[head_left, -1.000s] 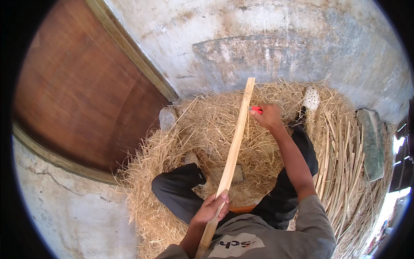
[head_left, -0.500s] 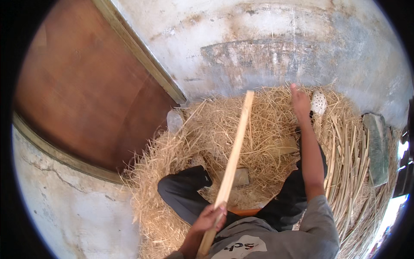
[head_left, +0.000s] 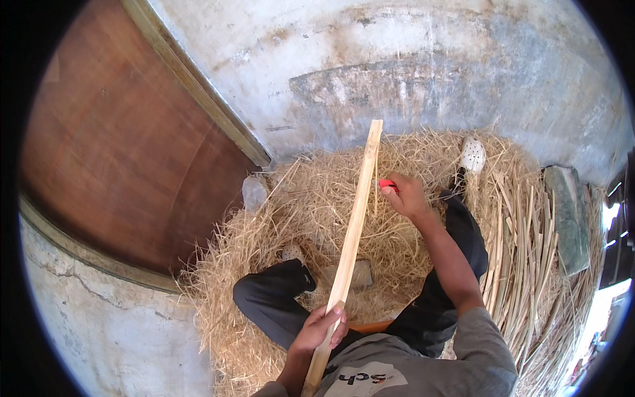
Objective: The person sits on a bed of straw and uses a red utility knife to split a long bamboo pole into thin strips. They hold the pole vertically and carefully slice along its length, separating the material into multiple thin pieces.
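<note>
A long pale strip of split bamboo or wood (head_left: 357,218) rises at a slant from my lap toward the wall. My left hand (head_left: 321,329) is wrapped round its lower part. Beside its upper part, my right hand (head_left: 405,195) is closed on a small red-handled knife (head_left: 387,184). The knife's short grey tip is at the strip's right edge, and I cannot tell how much of the blade shows. A thin sliver (head_left: 377,159) stands off along that edge near the top.
Loose shavings (head_left: 331,198) cover the ground around my legs. Long thin strips (head_left: 522,245) lie in a pile to the right, beside a greenish stone slab (head_left: 567,218). A block (head_left: 360,272) lies between my legs. A brown door (head_left: 132,145) and a plastered wall (head_left: 397,86) stand around.
My right hand has come down and left from near the white shoe to the strip, and the red-handled knife now shows in it. My left hand keeps its grip on the strip.
</note>
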`<control>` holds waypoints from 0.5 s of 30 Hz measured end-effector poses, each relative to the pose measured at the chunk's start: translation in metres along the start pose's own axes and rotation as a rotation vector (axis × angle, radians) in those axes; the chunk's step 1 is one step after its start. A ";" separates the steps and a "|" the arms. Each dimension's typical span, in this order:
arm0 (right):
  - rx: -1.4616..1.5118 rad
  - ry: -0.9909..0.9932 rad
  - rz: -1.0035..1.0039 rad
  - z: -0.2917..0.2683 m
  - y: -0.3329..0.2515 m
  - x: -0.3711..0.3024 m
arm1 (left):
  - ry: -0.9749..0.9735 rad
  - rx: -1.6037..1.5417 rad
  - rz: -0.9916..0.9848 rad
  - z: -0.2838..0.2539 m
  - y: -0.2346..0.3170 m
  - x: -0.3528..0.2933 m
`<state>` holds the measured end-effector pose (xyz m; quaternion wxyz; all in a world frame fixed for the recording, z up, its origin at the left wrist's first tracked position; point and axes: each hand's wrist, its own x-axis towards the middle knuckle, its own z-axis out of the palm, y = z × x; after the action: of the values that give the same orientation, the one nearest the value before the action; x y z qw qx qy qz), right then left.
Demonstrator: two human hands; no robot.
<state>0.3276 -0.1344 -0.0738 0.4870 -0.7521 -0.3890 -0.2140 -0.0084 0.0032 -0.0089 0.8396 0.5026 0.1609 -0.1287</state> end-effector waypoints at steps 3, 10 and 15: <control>-0.023 0.031 -0.042 -0.002 0.001 0.003 | 0.003 0.001 -0.042 -0.003 -0.006 -0.002; -0.171 0.002 0.167 -0.013 0.027 0.010 | -0.032 0.021 -0.103 -0.005 -0.023 -0.012; -0.320 0.006 0.138 -0.015 0.048 0.009 | -0.105 0.018 -0.119 -0.012 -0.029 -0.018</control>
<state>0.3717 -0.1547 -0.0880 0.3759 -0.8442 -0.2961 -0.2417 -0.0380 0.0016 -0.0305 0.8333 0.4921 0.1449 -0.2062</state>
